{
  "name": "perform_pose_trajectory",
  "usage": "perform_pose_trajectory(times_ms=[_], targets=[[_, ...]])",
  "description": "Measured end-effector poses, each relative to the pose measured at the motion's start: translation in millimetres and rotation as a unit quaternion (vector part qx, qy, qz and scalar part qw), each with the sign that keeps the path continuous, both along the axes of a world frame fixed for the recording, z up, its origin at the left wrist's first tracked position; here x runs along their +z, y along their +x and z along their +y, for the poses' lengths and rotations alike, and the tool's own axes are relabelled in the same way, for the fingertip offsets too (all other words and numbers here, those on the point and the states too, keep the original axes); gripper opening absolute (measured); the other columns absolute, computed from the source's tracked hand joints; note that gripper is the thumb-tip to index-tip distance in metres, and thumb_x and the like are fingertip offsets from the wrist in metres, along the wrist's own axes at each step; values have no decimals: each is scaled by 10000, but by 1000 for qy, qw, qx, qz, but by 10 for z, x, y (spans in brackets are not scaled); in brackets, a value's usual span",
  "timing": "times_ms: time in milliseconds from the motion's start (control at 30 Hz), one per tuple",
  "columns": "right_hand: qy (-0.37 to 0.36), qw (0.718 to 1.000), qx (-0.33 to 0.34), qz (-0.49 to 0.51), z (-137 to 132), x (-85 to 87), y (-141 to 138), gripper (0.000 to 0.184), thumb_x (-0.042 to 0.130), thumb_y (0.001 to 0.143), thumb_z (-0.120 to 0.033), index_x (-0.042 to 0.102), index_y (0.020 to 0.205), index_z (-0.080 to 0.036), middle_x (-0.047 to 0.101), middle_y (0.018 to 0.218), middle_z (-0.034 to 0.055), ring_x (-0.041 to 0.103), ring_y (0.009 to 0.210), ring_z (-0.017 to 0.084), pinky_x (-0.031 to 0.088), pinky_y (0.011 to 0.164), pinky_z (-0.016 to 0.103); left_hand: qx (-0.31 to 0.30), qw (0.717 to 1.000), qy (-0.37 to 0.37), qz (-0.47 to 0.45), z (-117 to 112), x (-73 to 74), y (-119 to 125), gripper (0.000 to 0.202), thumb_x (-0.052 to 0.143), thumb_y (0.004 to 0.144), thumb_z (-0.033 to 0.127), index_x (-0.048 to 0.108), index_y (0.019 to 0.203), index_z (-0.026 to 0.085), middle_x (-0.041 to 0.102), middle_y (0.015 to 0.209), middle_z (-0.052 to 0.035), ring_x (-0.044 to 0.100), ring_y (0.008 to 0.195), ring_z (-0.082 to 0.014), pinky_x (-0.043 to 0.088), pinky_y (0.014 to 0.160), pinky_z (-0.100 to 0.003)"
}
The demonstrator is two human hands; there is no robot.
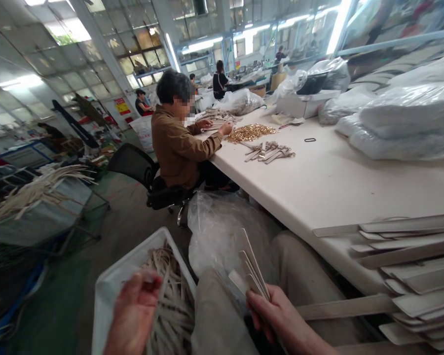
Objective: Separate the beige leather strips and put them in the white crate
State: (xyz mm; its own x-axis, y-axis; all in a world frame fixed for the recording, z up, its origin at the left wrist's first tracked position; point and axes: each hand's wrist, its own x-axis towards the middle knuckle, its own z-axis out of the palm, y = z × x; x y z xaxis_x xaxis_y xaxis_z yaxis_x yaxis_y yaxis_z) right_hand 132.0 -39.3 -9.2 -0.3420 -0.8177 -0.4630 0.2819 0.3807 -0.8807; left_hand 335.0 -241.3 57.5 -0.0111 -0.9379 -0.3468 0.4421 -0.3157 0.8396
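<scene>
My right hand [276, 313] is closed around a small fan of flat beige strips [252, 266], held upright in front of my knees. My left hand [135, 310] hovers over a white plastic bin [103, 305] at my left. Its fingers look curled but are smeared by motion, so whether they hold anything is unclear. Inside the bin lie many thin, tangled beige strips [173, 305]. At my right, a stack of wider beige strips [422, 276] overhangs the table's near edge, some reaching behind my right forearm.
A white table [318, 182] runs ahead on the right, bearing gold metal pieces [251, 132], finished-looking straps [270, 152], a dark buckle frame [310, 139] and plastic-wrapped bundles [407, 118]. A co-worker [181, 143] sits there. A clear plastic bag [222, 231] stands beyond my knees.
</scene>
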Motion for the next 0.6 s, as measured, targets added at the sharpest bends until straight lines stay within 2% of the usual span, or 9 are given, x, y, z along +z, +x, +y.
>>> perform_pose_trajectory(times_ms=[67,100,133,200,300,367,500,600], targets=[[2,999,51,17,0,45,70,362,520,844,-539,550,743,-193,542,508,-27,364,350,69,234,363,194,-38,992,114,31,321,-378,-97,163,823,692,118,666,717,155,693,678,-3,666,628,-144,628,587,-249],[2,997,74,30,6,55,105,358,519,848,-537,547,744,-195,543,511,-27,370,354,73,243,359,192,-51,988,141,46,472,-537,-149,161,827,693,100,681,739,149,704,700,-12,675,649,-144,629,605,-249],[0,995,93,45,16,60,137,354,514,858,-527,552,747,-194,549,521,-23,384,366,78,260,362,189,-55,983,163,59,605,-664,-198,182,851,675,96,690,745,145,711,710,-14,678,656,-141,625,609,-242],[-5,990,119,76,37,56,185,339,500,885,-492,567,754,-187,565,548,-17,406,393,82,292,377,184,-62,978,183,79,807,-818,-279,274,935,598,136,708,751,142,722,728,-12,681,670,-133,622,621,-229],[-11,986,130,106,52,48,208,302,491,902,-436,572,757,-184,567,568,-17,432,421,90,325,402,182,-81,970,207,93,948,-860,-365,440,1029,422,228,716,720,144,724,714,-1,680,663,-128,621,628,-226],[-10,984,130,121,40,54,200,289,489,908,-415,559,742,-190,562,564,-17,450,438,97,337,421,187,-94,966,220,98,976,-837,-407,478,1041,373,246,717,709,144,730,712,-2,686,663,-128,623,639,-231],[-15,974,141,176,-3,60,193,320,463,941,-379,529,688,-193,563,568,-11,482,486,105,349,479,203,-98,962,233,102,1004,-853,-420,461,1040,386,252,718,703,164,747,729,7,698,652,-122,612,643,-216],[-10,967,150,205,-6,19,203,287,494,935,-307,536,678,-187,573,580,-18,511,524,110,353,510,213,-116,962,229,94,1044,-1000,-386,441,1036,414,276,734,723,188,769,783,-3,721,714,-142,614,692,-228]])
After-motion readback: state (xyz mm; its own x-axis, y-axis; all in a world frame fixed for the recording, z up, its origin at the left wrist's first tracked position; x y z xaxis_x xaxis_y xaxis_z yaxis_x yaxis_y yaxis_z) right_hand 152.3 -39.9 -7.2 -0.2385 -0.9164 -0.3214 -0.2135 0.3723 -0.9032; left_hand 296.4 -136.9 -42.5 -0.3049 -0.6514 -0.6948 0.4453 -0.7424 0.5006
